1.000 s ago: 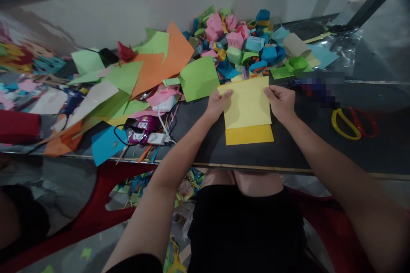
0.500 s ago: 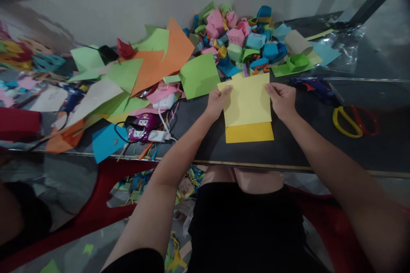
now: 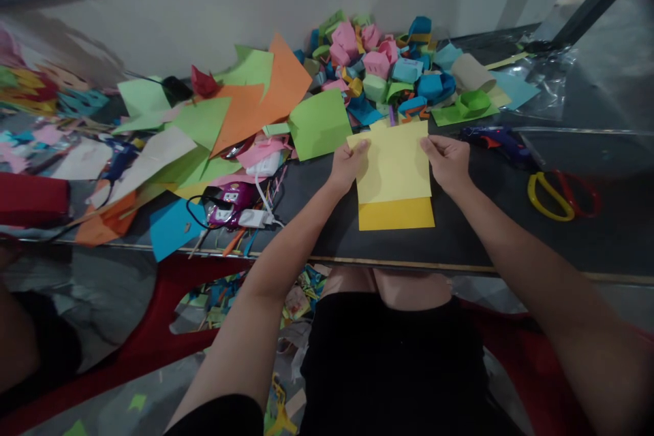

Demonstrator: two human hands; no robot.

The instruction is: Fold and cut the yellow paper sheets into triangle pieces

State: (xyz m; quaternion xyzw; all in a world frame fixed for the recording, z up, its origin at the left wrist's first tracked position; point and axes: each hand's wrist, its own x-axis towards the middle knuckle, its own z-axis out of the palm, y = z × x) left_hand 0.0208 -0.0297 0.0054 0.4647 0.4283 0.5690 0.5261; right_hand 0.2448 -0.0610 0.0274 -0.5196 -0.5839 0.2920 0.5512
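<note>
A pale yellow sheet of paper [image 3: 393,167] is stretched between my two hands over the dark table. My left hand [image 3: 350,162] pinches its left edge near the upper corner, thumb on top. On the opposite side, my right hand [image 3: 449,162] grips the right edge close to its upper corner. Beneath the sheet lies a deeper yellow piece of paper [image 3: 396,215], whose front strip shows; the rest of it is covered. The fingers behind the sheet are hidden.
Red and yellow-handled scissors [image 3: 565,196] and a dark blue glue gun [image 3: 498,144] lie to the right. Folded paper pieces [image 3: 378,65] are heaped at the back. Leftward are loose coloured sheets [image 3: 255,112], a purple power strip [image 3: 232,204] and another glue gun [image 3: 118,157]. A person sits at far left.
Both hands still hold the pale yellow sheet in almost the same place over the deeper yellow paper. The whole view has shifted very slightly.
</note>
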